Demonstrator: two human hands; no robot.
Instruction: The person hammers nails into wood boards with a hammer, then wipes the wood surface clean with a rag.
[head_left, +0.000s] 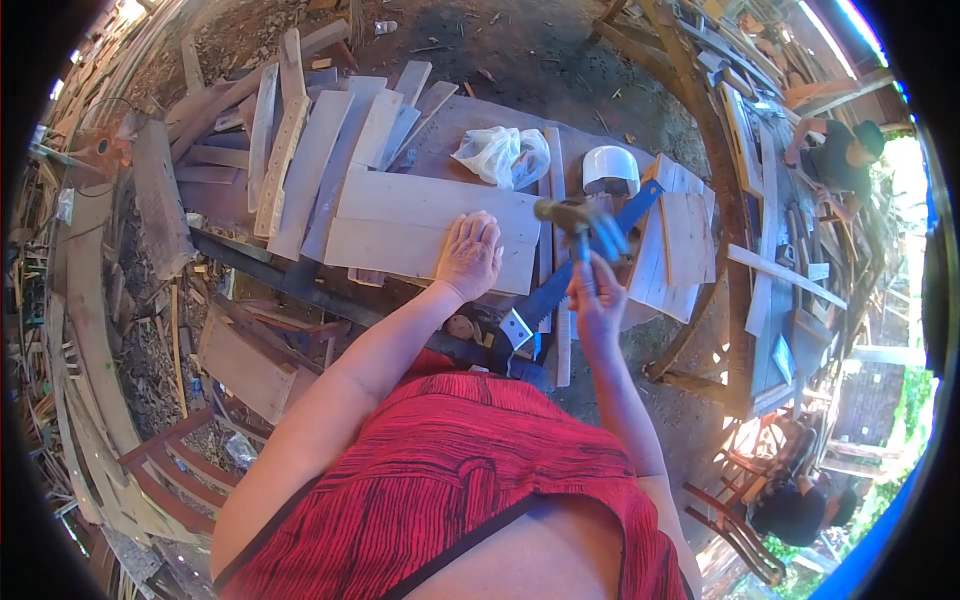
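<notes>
My left hand (470, 255) lies flat on a joined wooden panel (390, 225), fingers stretched out and pointing away from me. Gripped in my right hand (598, 295) is a hammer (565, 214), raised right of the panel; its head is blurred by motion. Beneath the hammer, a handsaw (548, 297) with a dark blue blade lies slantwise, its handle toward me. Thin wooden strips (560, 340) run alongside the panel's right edge, partly under the saw.
A white plastic bag (503, 156) and a white rounded container (611, 170) stand behind the panel. Boards (315, 180) are piled at left, more planks (680, 240) at right. One person (840, 155) is at the far right, another (800, 510) at lower right.
</notes>
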